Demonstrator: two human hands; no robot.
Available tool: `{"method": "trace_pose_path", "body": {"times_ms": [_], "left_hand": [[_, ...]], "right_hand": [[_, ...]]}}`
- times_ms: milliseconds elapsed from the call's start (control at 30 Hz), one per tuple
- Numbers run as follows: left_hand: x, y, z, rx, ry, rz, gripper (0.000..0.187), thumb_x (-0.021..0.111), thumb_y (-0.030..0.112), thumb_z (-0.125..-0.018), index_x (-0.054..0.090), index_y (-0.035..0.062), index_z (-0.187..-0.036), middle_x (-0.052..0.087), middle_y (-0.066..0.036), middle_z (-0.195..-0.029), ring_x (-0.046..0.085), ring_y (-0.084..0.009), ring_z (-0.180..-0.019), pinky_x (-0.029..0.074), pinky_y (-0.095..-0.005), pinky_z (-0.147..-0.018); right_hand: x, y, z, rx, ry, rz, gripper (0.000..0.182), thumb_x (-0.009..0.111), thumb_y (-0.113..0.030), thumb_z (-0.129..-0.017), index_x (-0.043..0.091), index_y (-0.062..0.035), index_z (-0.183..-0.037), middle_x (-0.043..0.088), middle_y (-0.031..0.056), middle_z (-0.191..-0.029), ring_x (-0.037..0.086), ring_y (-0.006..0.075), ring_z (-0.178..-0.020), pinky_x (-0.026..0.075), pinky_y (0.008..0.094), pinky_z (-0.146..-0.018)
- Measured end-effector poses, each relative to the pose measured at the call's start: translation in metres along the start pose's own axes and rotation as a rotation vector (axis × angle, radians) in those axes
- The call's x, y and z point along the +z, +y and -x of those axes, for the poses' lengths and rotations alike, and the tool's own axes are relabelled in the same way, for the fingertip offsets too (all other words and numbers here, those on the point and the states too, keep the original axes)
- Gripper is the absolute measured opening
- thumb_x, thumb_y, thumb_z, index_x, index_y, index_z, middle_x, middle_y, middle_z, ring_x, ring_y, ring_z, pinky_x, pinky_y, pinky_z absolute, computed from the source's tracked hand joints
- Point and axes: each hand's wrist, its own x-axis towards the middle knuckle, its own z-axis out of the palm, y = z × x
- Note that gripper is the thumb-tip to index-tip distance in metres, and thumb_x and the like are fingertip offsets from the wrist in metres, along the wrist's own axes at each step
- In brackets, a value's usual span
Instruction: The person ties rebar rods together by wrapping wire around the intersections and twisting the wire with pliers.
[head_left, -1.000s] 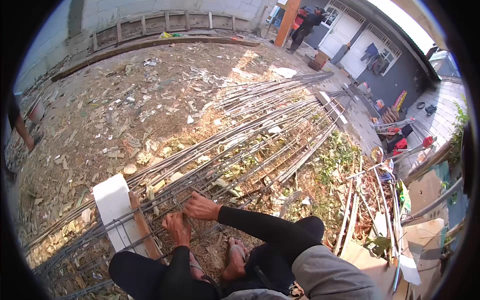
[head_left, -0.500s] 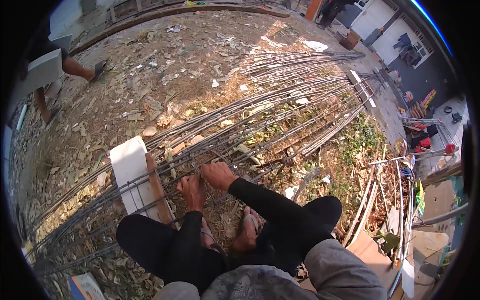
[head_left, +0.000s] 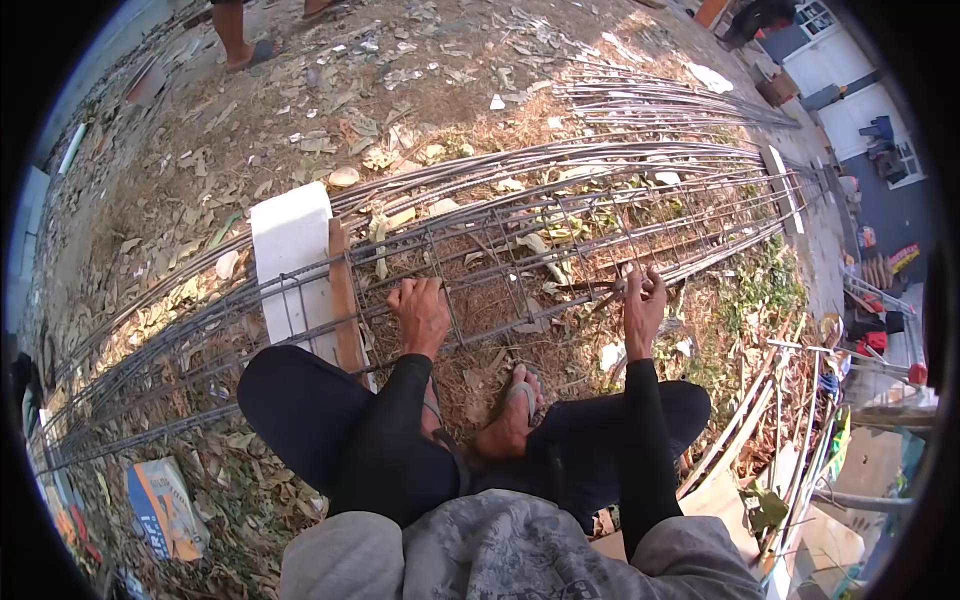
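A long cage of steel reinforcing bars (head_left: 520,322) with square stirrups (head_left: 440,285) lies across in front of me. My left hand (head_left: 422,318) is curled over one of its lengthwise bars, left of a stirrup. My right hand (head_left: 643,308) is raised at the cage's near side, thumb and fingers pinched together. Whatever sits between those fingertips is too small to make out. Beside them, a dark thin bundle (head_left: 598,287), perhaps tie wire, rests on the near bars.
A white board (head_left: 290,235) and a wooden strip (head_left: 345,290) lie under the cage at left; another pale support (head_left: 782,190) is at its far end. More loose bars (head_left: 670,100) lie beyond. Another person's leg (head_left: 232,35) shows at the top. Wooden sticks (head_left: 735,425) lie at right.
My hands were together at the cage; now the right has moved away to the right, towards the dark bundle. The left stays on the cage. My view has shifted and the other person has moved.
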Motion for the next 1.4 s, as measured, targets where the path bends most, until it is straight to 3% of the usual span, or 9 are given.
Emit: {"method": "trace_pose_path", "body": {"times_ms": [167, 267, 400, 500, 600, 867, 1000, 1167, 1400], "left_hand": [[0.004, 0.006, -0.004, 0.013, -0.023, 0.015, 0.017, 0.068, 0.013, -0.089, 0.065, 0.0064, -0.104, 0.066, -0.009, -0.100, 0.055, -0.0299, -0.106, 0.031, -0.0484, -0.097], [0.002, 0.010, -0.004, 0.009, -0.025, 0.001, 0.017, 0.068, 0.013, -0.088, 0.065, 0.0069, -0.103, 0.066, -0.008, -0.100, 0.055, -0.0301, -0.106, 0.031, -0.0481, -0.097], [-0.004, 0.012, -0.006, 0.011, -0.034, 0.000, 0.015, 0.069, 0.014, -0.087, 0.064, 0.0074, -0.100, 0.066, -0.008, -0.099, 0.054, -0.0302, -0.104, 0.031, -0.0476, -0.096], [-0.001, 0.008, -0.005, 0.034, -0.022, -0.022, 0.016, 0.069, 0.015, -0.088, 0.064, 0.0075, -0.100, 0.065, -0.008, -0.098, 0.053, -0.0300, -0.103, 0.031, -0.0476, -0.095], [-0.002, 0.008, -0.004, 0.012, -0.040, 0.003, 0.014, 0.068, 0.017, -0.090, 0.063, 0.0082, -0.100, 0.063, -0.008, -0.096, 0.052, -0.0298, -0.103, 0.030, -0.0486, -0.096], [0.004, 0.004, -0.003, 0.026, -0.016, -0.031, 0.014, 0.069, 0.016, -0.090, 0.063, 0.0086, -0.101, 0.062, -0.007, -0.096, 0.052, -0.0284, -0.104, 0.031, -0.0483, -0.096], [0.000, 0.005, -0.001, 0.012, -0.025, -0.032, 0.015, 0.069, 0.016, -0.089, 0.064, 0.0088, -0.101, 0.063, -0.006, -0.094, 0.053, -0.0278, -0.103, 0.031, -0.0476, -0.095], [-0.002, 0.007, -0.004, -0.020, -0.007, -0.020, 0.013, 0.067, 0.016, -0.089, 0.065, 0.0097, -0.099, 0.065, -0.006, -0.095, 0.055, -0.0269, -0.102, 0.033, -0.0462, -0.094], [0.000, 0.006, -0.004, -0.017, 0.054, -0.003, 0.010, 0.064, 0.015, -0.088, 0.065, 0.0116, -0.098, 0.064, -0.004, -0.094, 0.055, -0.0258, -0.101, 0.034, -0.0453, -0.094]], "right_hand": [[-0.011, 0.041, 0.035, 0.139, -0.221, 0.031, 0.062, 0.070, -0.040, -0.093, 0.056, 0.0051, -0.133, 0.062, 0.0238, -0.123, 0.064, 0.0256, -0.105, 0.051, 0.0387, -0.083], [0.015, 0.078, 0.025, -0.154, 0.001, 0.199, 0.070, 0.080, -0.040, -0.084, 0.053, 0.0055, -0.130, 0.062, 0.0202, -0.115, 0.060, 0.0292, -0.103, 0.049, 0.0389, -0.088], [0.016, 0.088, 0.001, 0.097, 0.090, 0.046, 0.072, 0.083, -0.036, -0.081, 0.049, 0.0045, -0.131, 0.059, 0.0150, -0.104, 0.057, 0.0270, -0.095, 0.048, 0.0402, -0.084], [0.012, 0.099, -0.016, 0.158, -0.176, -0.097, 0.049, 0.079, -0.030, -0.085, 0.065, 0.0072, -0.113, 0.066, 0.0138, -0.091, 0.058, 0.0191, -0.080, 0.048, 0.0358, -0.072], [0.007, 0.081, -0.010, 0.023, -0.079, -0.086, 0.045, 0.076, -0.033, -0.089, 0.072, 0.0025, -0.117, 0.069, 0.0085, -0.088, 0.058, 0.0164, -0.077, 0.047, 0.0320, -0.068], [-0.036, -0.015, -0.038, -0.112, 0.180, -0.332, 0.039, 0.063, -0.037, -0.102, 0.048, -0.0020, -0.108, 0.067, 0.0115, -0.097, 0.062, 0.0160, -0.087, 0.052, 0.0321, -0.079], [-0.082, -0.184, -0.017, -0.271, -0.126, -0.302, 0.045, 0.063, -0.035, -0.102, 0.047, -0.0044, -0.132, 0.073, 0.0126, -0.108, 0.066, 0.0159, -0.096, 0.052, 0.0314, -0.086], [-0.033, -0.139, 0.022, 0.100, -1.018, -0.326, 0.036, 0.054, -0.039, -0.106, 0.063, -0.0044, -0.113, 0.068, 0.0056, -0.079, 0.066, 0.0131, -0.073, 0.053, 0.0284, -0.064], [0.024, -0.195, 0.019, 0.076, -1.473, 0.402, 0.048, 0.057, -0.022, -0.100, 0.050, -0.0072, -0.145, 0.071, 0.0078, -0.089, 0.066, 0.0161, -0.075, 0.053, 0.0336, -0.069]]}}
